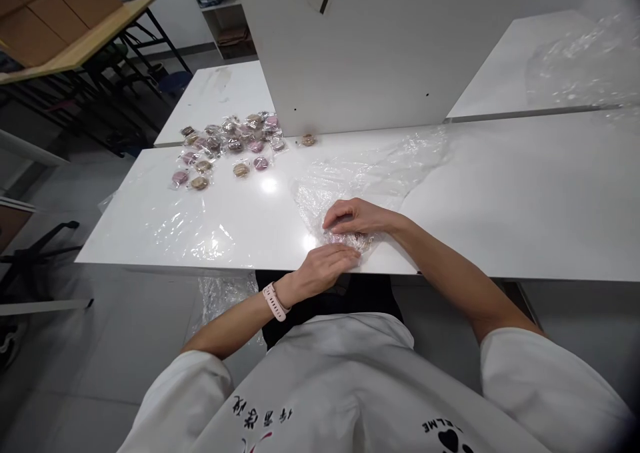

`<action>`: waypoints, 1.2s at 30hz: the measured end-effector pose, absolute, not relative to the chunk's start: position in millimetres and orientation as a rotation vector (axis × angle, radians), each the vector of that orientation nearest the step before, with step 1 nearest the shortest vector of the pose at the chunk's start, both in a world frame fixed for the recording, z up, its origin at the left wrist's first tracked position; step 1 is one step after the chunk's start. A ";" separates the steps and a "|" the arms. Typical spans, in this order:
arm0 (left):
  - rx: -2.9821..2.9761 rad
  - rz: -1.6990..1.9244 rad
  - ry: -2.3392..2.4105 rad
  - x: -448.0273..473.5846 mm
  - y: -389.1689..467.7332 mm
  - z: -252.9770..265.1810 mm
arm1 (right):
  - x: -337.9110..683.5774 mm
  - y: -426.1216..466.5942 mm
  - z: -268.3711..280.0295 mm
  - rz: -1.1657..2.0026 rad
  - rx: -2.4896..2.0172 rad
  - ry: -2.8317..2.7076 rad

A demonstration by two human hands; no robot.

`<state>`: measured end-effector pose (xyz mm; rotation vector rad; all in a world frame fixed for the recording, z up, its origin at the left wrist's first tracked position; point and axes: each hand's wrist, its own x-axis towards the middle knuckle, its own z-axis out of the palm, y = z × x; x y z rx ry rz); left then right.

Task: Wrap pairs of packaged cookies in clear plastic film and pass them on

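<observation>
A sheet of clear bubble wrap (360, 173) lies across the white table, its near end bunched between my hands. Under or within that end are small pink and brownish pieces (339, 238), partly covered by the film and my fingers. My right hand (356, 215) comes in from the far side, its fingers curled down onto the wrap. On the near side, at the table's front edge, my left hand (327, 265) presses on the wrap with its fingers together; their tips are partly hidden. A pink band (275, 301) circles my left wrist.
Several individually wrapped round cookies (235, 145) in pink, tan and brown lie at the back left. One tan cookie (308, 140) sits apart by the white upright panel (360, 53). Clear film (190, 233) covers the table's front left. More wrap (590, 66) lies far right.
</observation>
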<state>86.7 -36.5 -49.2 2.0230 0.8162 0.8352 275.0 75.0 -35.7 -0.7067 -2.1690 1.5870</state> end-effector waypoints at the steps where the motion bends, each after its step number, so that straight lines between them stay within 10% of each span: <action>1: 1.970 0.848 0.881 88.1 -30.0 -45.5 | 275.0 75.4 -35.3 1.600 -0.730 -2.142; 7: 1.498 0.640 1.103 97.3 22.1 -16.1 | 281.3 80.4 -34.7 1.673 -0.867 -1.761; 14: 1.617 0.340 1.242 113.5 42.7 -1.0 | 315.2 15.7 -26.7 1.004 -1.037 -1.857; 24: 2.029 0.697 1.157 87.3 28.6 -18.4 | 313.7 -11.3 -54.6 0.729 -1.019 -2.116; 36: 1.592 0.760 1.170 80.4 24.6 -23.3 | 310.5 3.8 -50.5 0.923 -1.392 -1.714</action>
